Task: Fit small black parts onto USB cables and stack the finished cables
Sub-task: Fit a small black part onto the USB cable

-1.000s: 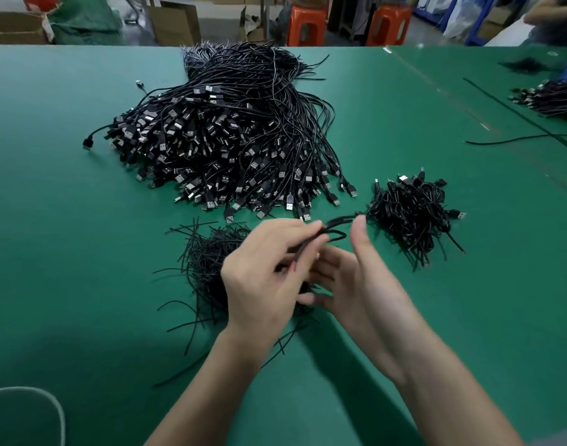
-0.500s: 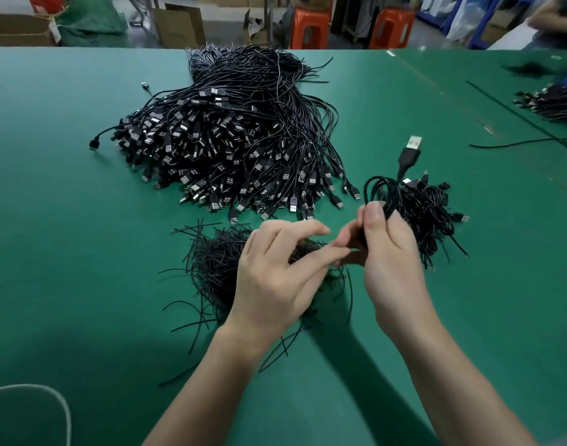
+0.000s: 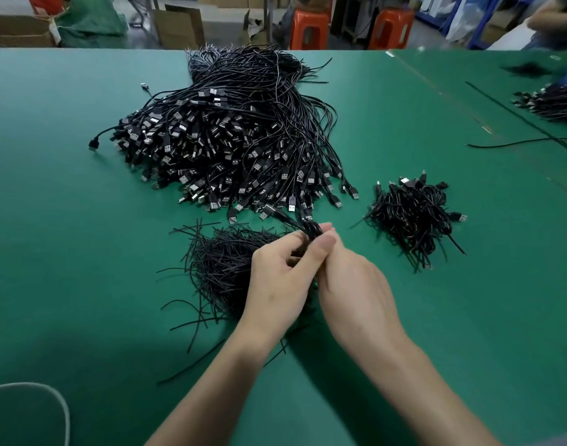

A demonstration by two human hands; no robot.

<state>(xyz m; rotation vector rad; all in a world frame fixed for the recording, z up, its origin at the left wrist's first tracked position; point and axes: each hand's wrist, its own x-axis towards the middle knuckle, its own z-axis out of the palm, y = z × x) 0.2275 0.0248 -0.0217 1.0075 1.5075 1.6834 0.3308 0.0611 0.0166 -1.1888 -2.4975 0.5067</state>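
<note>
Green table (image 3: 66, 220): L hand (image 3: 275, 278) & R hand (image 3: 356, 291) both pinch cable (image 3: 311, 228), coil poking out above.

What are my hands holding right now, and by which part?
The left hand and right hand both pinch a black cable by its bunched cord.

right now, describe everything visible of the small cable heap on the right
The small heap of coiled black USB cables is a loose mound of looped cords. Silver-tipped plugs poke out at its top and right; thin ends splay toward the near side. It rests on the green table, touching nothing else.
</note>
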